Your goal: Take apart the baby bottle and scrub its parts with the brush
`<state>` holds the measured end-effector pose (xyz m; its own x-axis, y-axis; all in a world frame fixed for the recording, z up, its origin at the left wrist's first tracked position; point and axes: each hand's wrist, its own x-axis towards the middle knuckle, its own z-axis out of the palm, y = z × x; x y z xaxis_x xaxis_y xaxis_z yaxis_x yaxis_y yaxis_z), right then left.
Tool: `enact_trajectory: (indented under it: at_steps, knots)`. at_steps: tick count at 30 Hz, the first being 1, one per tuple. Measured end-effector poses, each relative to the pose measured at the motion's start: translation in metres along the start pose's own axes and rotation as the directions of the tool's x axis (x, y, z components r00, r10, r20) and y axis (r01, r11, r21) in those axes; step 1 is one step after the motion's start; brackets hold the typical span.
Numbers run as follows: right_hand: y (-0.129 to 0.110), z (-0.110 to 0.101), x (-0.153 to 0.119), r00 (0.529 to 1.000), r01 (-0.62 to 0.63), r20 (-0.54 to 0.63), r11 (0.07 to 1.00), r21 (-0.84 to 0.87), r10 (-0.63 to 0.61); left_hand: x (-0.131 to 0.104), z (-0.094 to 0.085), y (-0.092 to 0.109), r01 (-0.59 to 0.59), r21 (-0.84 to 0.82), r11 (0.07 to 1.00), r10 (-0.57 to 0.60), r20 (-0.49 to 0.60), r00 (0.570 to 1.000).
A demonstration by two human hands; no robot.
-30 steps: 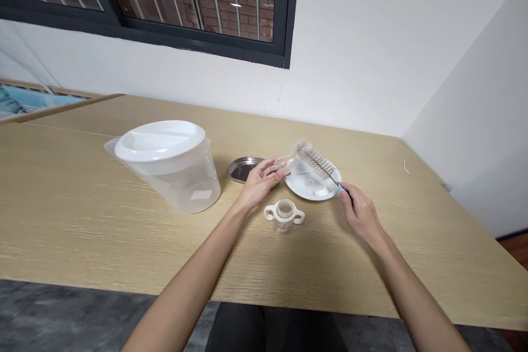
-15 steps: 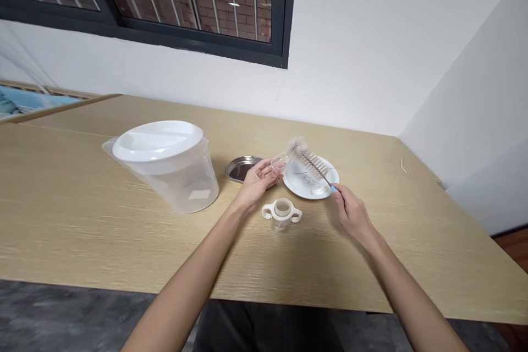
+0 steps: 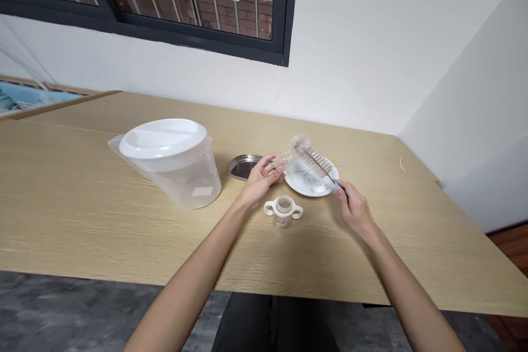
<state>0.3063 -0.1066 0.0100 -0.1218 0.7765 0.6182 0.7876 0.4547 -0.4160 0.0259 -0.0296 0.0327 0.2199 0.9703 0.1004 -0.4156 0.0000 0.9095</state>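
My left hand (image 3: 260, 177) is closed round a small clear plastic cap (image 3: 285, 161), its shape partly hidden by the fingers. My right hand (image 3: 355, 208) grips the blue-banded handle of a bottle brush (image 3: 317, 162). The brush's pale bristles slant up to the left, and its round tufted tip is beside the cap's far side; whether they touch I cannot tell. Beneath the brush lies a white plate (image 3: 292, 182) with small clear and white parts and thin wire-like pieces on it. A two-handled baby bottle (image 3: 284, 214) stands upright and uncapped between my forearms.
On the left stands a large translucent pitcher (image 3: 181, 181) with a white lid. A shallow metal tray (image 3: 241, 166) lies behind my left hand, partly covered by it. A thin pale strip (image 3: 401, 164) is on the table (image 3: 124, 231) at far right. Wall and window rise behind.
The view has shifted slightly. Both hands keep their holds on the cap and the bottle brush, and the brush has barely moved relative to the cap.
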Motion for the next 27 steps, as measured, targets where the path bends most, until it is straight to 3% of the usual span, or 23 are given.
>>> enact_trajectory:
  at_steps: [4, 10, 18, 24, 27]
  knots:
    - [0.003, 0.000, 0.000, 0.998, -0.055, -0.003, 0.998, -0.006, 0.055, 0.003, -0.002, -0.004, -0.011, -0.012, 1.000, 0.011, -0.033, 0.999]
    - [0.002, -0.005, 0.000, 0.998, -0.039, -0.050, 0.999, 0.026, 0.040, 0.006, -0.003, -0.011, -0.077, -0.052, 0.996, 0.076, -0.016, 0.997]
    - [0.000, -0.004, 0.000, 0.999, 0.013, 0.043, 1.000, 0.004, -0.013, 0.003, 0.000, -0.004, -0.104, 0.024, 0.994, 0.105, -0.051, 0.993]
    - [0.002, -0.005, 0.001, 0.997, -0.082, -0.001, 0.996, -0.021, 0.082, 0.000, 0.003, -0.001, -0.104, 0.059, 0.993, 0.106, -0.043, 0.993]
    - [0.000, -0.007, 0.000, 0.996, -0.073, -0.041, 0.997, 0.014, 0.073, 0.001, 0.003, -0.002, -0.115, 0.074, 0.991, 0.119, -0.047, 0.992]
